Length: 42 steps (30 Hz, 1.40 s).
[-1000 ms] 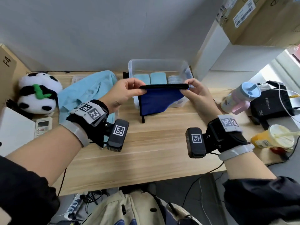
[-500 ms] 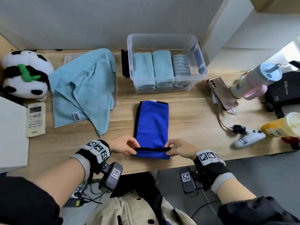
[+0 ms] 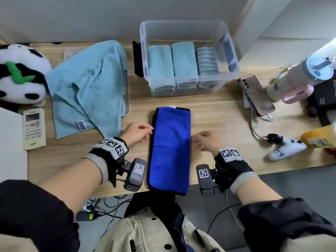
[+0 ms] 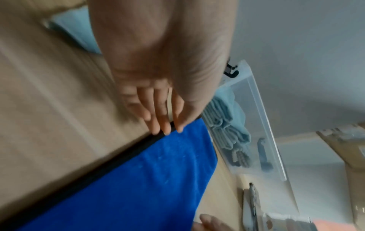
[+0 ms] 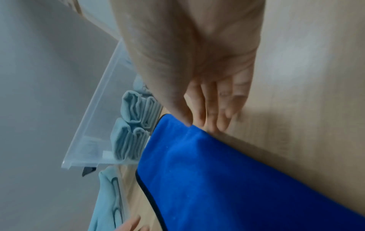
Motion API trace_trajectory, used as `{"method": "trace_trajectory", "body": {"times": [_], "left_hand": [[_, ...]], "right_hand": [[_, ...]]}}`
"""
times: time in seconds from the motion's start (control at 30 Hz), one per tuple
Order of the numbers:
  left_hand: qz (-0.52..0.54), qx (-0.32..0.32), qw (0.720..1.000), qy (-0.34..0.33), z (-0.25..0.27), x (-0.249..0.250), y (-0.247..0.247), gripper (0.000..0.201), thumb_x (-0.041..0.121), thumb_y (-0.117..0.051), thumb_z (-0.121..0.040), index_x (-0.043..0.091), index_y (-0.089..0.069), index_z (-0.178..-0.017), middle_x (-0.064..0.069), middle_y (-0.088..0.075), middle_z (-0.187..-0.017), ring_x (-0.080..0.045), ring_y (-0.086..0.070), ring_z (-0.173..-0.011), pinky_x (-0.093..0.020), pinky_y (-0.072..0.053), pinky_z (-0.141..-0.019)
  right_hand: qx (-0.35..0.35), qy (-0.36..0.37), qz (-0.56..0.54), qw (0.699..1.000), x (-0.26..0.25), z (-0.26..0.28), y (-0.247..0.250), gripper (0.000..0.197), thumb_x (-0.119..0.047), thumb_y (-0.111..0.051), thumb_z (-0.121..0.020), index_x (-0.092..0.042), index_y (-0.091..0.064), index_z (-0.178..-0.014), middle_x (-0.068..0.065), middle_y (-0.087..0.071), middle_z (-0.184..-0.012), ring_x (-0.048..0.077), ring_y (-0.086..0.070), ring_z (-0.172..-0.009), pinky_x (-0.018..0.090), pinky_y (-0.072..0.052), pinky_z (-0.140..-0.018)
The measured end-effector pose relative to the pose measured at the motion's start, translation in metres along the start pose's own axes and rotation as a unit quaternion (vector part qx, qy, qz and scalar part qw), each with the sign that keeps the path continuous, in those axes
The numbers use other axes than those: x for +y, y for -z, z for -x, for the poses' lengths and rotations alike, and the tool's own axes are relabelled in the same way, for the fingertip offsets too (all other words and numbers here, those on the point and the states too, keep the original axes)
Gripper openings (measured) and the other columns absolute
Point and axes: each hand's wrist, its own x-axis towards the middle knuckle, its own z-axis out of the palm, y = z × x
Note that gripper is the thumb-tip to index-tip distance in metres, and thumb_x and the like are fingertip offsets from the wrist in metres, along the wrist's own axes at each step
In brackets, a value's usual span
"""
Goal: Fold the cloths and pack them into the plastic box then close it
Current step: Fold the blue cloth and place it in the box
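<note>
A dark blue cloth (image 3: 170,148) with black trim lies as a long folded strip on the wooden desk, its near end hanging over the front edge. My left hand (image 3: 139,132) is beside the strip's left edge, straight fingertips (image 4: 165,128) at the black trim. My right hand (image 3: 203,140) hovers at the right edge, fingers (image 5: 209,109) straight, holding nothing. Behind the strip stands the clear plastic box (image 3: 231,51), lidless, with folded light blue cloths (image 3: 171,60) packed upright inside. A loose light blue cloth (image 3: 89,88) lies crumpled at the left.
A panda plush (image 3: 20,75) and a remote (image 3: 33,128) sit at the far left. A phone (image 3: 256,94), a tumbler (image 3: 300,77), a white controller (image 3: 285,150) and an orange drink (image 3: 320,139) crowd the right. A clear lid (image 3: 126,91) lies under the loose cloth.
The blue cloth, held up by both hands a second ago, was laid flat on the desk. Both hands have let go of its near end and moved up beside its middle.
</note>
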Motion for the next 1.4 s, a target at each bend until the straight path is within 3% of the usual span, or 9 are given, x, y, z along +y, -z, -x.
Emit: {"method": "trace_trajectory", "body": {"times": [0.13, 0.3, 0.47, 0.6, 0.77, 0.87, 1.03, 1.23, 1.4], "left_hand": [[0.033, 0.051, 0.998, 0.022, -0.020, 0.022, 0.000, 0.030, 0.018, -0.055, -0.091, 0.006, -0.060, -0.118, -0.004, -0.061, -0.085, -0.011, -0.055, -0.073, -0.013, -0.045, -0.053], [0.136, -0.006, 0.987, 0.081, -0.033, 0.042, -0.006, 0.049, 0.030, -0.058, -0.090, 0.007, -0.047, -0.132, -0.009, -0.055, -0.125, -0.024, -0.053, -0.117, -0.029, -0.043, -0.096], [0.140, 0.063, 0.987, -0.052, -0.040, 0.046, -0.009, 0.039, 0.006, -0.063, -0.085, 0.018, -0.051, -0.120, -0.009, -0.062, -0.106, -0.017, -0.058, -0.094, -0.021, -0.049, -0.075], [0.095, 0.078, 0.991, -0.059, -0.051, 0.041, -0.003, 0.044, 0.002, -0.062, -0.083, 0.024, -0.051, -0.120, -0.003, -0.061, -0.109, -0.012, -0.060, -0.081, -0.015, -0.046, -0.053], [0.040, 0.126, 0.991, -0.007, -0.064, 0.030, -0.003, 0.057, 0.020, -0.072, -0.078, 0.018, -0.044, -0.127, 0.007, -0.061, -0.087, -0.014, -0.060, -0.082, -0.027, -0.048, -0.076], [0.004, 0.151, 0.988, 0.009, -0.069, 0.027, -0.003, 0.050, 0.025, -0.075, -0.075, 0.016, -0.053, -0.119, 0.002, -0.064, -0.097, -0.018, -0.062, -0.094, -0.033, -0.048, -0.092], [-0.100, 0.130, 0.986, 0.033, -0.072, 0.026, -0.002, 0.019, 0.041, -0.075, -0.071, 0.025, -0.067, -0.067, 0.004, -0.071, -0.086, -0.017, -0.065, -0.085, -0.033, -0.053, -0.085], [-0.064, 0.126, 0.990, 0.023, -0.073, 0.031, -0.005, 0.016, 0.035, -0.077, -0.071, 0.029, -0.065, -0.080, 0.005, -0.068, -0.086, -0.014, -0.062, -0.086, -0.029, -0.050, -0.084], [-0.061, 0.121, 0.991, 0.024, -0.071, 0.031, -0.003, 0.017, 0.029, -0.074, -0.074, 0.026, -0.063, -0.062, 0.007, -0.066, -0.070, -0.023, -0.067, -0.078, -0.040, -0.056, -0.082]], "right_hand": [[0.017, -0.052, -0.144, 0.988, -0.024, -0.016, 0.000, 0.013, -0.018, -0.056, -0.092, -0.013, -0.057, -0.081, 0.003, -0.062, -0.081, 0.012, -0.059, -0.057, 0.024, -0.046, -0.055], [0.027, -0.055, -0.132, 0.989, -0.043, -0.035, -0.007, 0.020, -0.033, -0.065, -0.086, -0.014, -0.059, -0.084, -0.001, -0.055, -0.069, 0.011, -0.051, -0.052, 0.022, -0.036, -0.048], [0.021, 0.030, -0.142, 0.989, -0.053, -0.041, -0.010, 0.020, -0.013, -0.065, -0.086, -0.020, -0.053, -0.073, -0.004, -0.049, -0.063, -0.001, -0.045, -0.038, 0.010, -0.031, -0.036], [0.025, 0.077, -0.148, 0.986, -0.053, -0.047, -0.010, 0.025, 0.002, -0.065, -0.082, -0.017, -0.051, -0.072, -0.002, -0.049, -0.064, -0.004, -0.044, -0.034, 0.008, -0.032, -0.038], [0.055, 0.048, -0.104, 0.992, -0.050, -0.062, -0.010, 0.015, -0.020, -0.068, -0.084, -0.019, -0.056, -0.094, -0.002, -0.057, -0.076, 0.006, -0.050, -0.042, 0.013, -0.037, -0.038], [0.058, 0.081, -0.035, 0.994, -0.050, -0.066, -0.009, 0.023, -0.021, -0.065, -0.086, -0.021, -0.060, -0.108, -0.001, -0.059, -0.073, 0.002, -0.053, -0.041, 0.013, -0.038, -0.041], [0.065, 0.122, 0.026, 0.990, -0.054, -0.071, -0.009, 0.012, -0.013, -0.065, -0.086, -0.020, -0.060, -0.095, -0.005, -0.051, -0.067, 0.003, -0.052, -0.041, 0.018, -0.045, -0.052], [0.061, 0.165, 0.105, 0.979, -0.056, -0.073, -0.009, 0.010, -0.018, -0.066, -0.084, -0.017, -0.066, -0.094, -0.012, -0.048, -0.066, 0.006, -0.048, -0.061, 0.015, -0.039, -0.060], [0.010, 0.152, 0.144, 0.978, -0.062, -0.070, -0.003, 0.024, -0.031, -0.053, -0.093, -0.013, -0.069, -0.096, -0.011, -0.057, -0.070, 0.017, -0.057, -0.075, 0.024, -0.041, -0.072]]}}
